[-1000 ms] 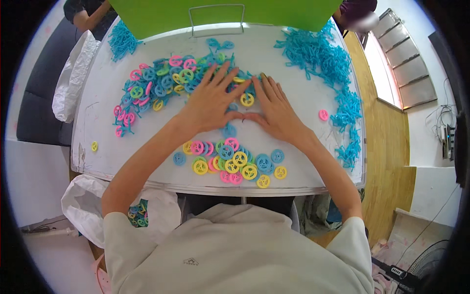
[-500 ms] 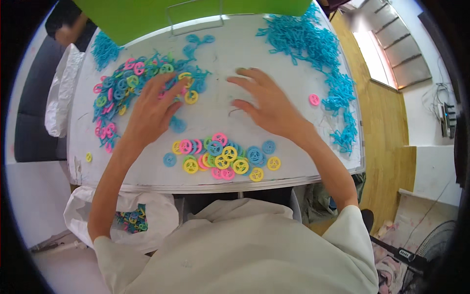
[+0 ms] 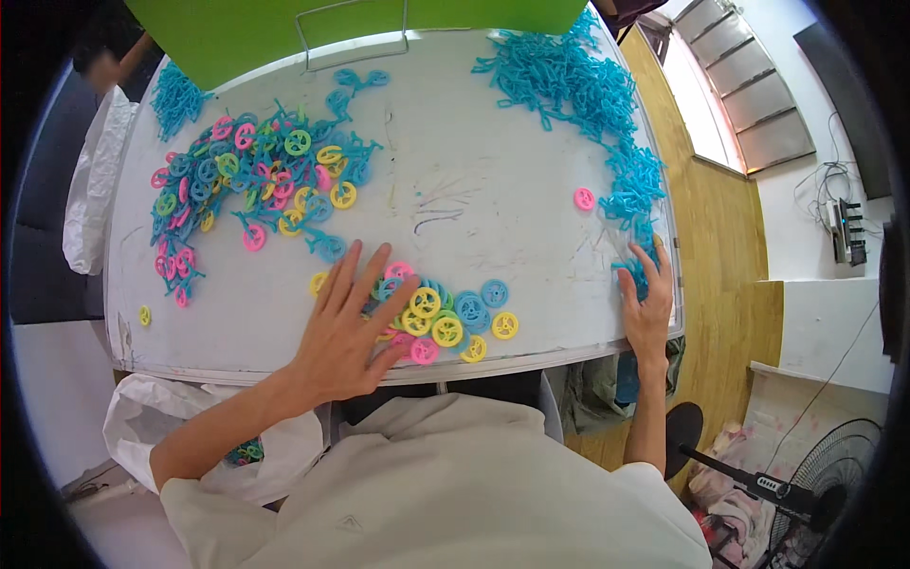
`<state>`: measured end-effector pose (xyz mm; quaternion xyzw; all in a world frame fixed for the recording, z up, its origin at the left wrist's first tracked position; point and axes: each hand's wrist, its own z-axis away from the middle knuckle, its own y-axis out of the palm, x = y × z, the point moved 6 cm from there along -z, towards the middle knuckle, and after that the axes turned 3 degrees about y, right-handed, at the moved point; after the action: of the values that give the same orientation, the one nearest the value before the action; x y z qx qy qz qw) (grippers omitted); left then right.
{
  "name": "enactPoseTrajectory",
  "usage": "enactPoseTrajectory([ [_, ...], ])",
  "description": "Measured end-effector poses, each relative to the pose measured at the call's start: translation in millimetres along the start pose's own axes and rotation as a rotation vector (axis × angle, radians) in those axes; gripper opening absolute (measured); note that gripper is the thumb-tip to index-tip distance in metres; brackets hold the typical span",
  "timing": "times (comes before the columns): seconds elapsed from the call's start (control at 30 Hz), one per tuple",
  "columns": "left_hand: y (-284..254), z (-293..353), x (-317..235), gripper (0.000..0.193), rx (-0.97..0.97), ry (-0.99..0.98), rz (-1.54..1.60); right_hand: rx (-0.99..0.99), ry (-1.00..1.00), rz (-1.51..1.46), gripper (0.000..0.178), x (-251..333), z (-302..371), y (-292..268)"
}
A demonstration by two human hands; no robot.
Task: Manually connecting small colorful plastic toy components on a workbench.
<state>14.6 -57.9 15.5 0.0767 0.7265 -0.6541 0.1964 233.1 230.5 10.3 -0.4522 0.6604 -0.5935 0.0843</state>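
My left hand (image 3: 343, 327) lies over the left side of a pile of small spoked plastic wheels (image 3: 446, 331) in yellow, blue, pink and green, near the table's front edge. Its fingers are spread and hide part of the pile. At the right edge of the table my right hand (image 3: 648, 308) reaches to the near end of a long heap of blue plastic stick-like pieces (image 3: 630, 180). Thumb and fingers there are apart around some blue pieces, with no grip on them visible. A single pink wheel (image 3: 584, 199) lies left of that heap.
Wheels joined to blue pieces form a large heap (image 3: 218, 171) at the left of the white table (image 3: 493, 161). A green panel (image 3: 360, 24) with a wire handle stands at the back. An open white sack (image 3: 142, 417) sits below the front-left edge, a fan (image 3: 820, 488) at lower right.
My left hand has come down from the left heap onto the wheel pile. My right hand has moved from mid-table to the blue pieces at the right edge.
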Motion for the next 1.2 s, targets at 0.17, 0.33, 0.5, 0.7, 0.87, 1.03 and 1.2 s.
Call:
enactPoseTrajectory([
  [0.17,10.1,-23.5,-13.4,0.059,-0.049,0.041,0.019,-0.028,-0.047,-0.039,0.019,8.9,1.9,-0.4],
  [0.33,9.2,-47.3,-17.0,0.046,-0.171,0.096,0.089,-0.11,-0.063,0.007,0.011,19.2,-3.3,-7.3],
  [0.5,7.3,-59.2,-0.9,0.029,-0.371,0.06,0.291,-0.113,-0.042,-0.239,0.012,17.0,-30.6,-15.7],
  [0.7,-8.3,-80.4,11.4,0.017,-0.387,-0.211,0.648,-0.059,0.058,-0.798,0.015,33.2,-75.0,-2.4],
  [0.87,-17.4,-107.0,33.0,0.015,-0.372,-0.339,0.988,0.294,0.074,-0.815,0.02,127.2,-107.1,30.6],
  [1.03,-21.0,-111.7,54.7,0.021,-0.59,-0.434,1.362,0.568,0.148,-1.061,0.021,155.2,-115.6,90.8],
  [1.2,-22.3,-107.3,51.8,0.021,-0.516,-0.382,1.357,0.861,0.396,-1.189,0.023,157.5,-92.8,116.0],
])
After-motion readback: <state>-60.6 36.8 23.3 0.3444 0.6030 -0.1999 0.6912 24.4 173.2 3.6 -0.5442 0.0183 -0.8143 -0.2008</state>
